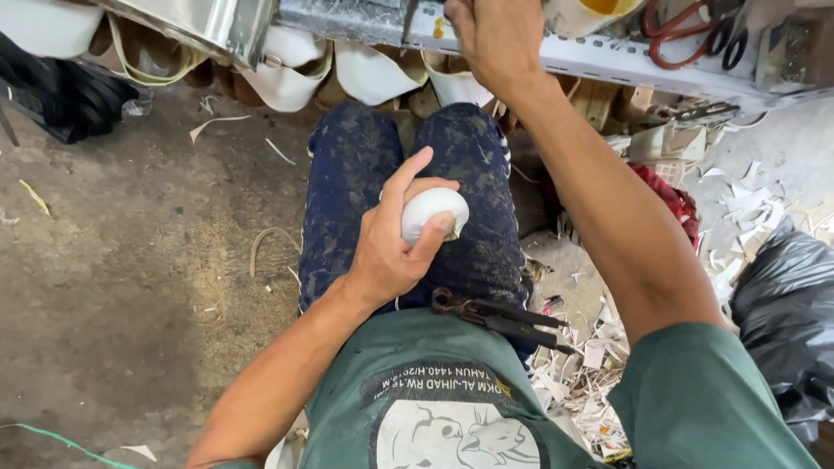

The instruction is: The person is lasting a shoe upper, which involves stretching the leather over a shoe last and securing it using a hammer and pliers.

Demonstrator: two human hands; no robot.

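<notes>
White rounded piece (433,211) sat grasped in the left hand (395,239), thumb and fingers closed round it, above the lap. Right hand (495,35) reached forward to the metal worktop (608,61), fingers curled on its edge; whether it gripped anything could not be told. Dark pliers (499,314) lay on the lap just behind the left hand. Paper scraps (591,365) littered the floor below the right arm.

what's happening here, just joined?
A seated person in a green shirt works over their lap. The left hand grips a small rounded white object above the dark blue trousers. The right hand reaches up to the grey metal shelf edge. Dark metal pliers lie on the lap. White scraps litter the floor.
</notes>
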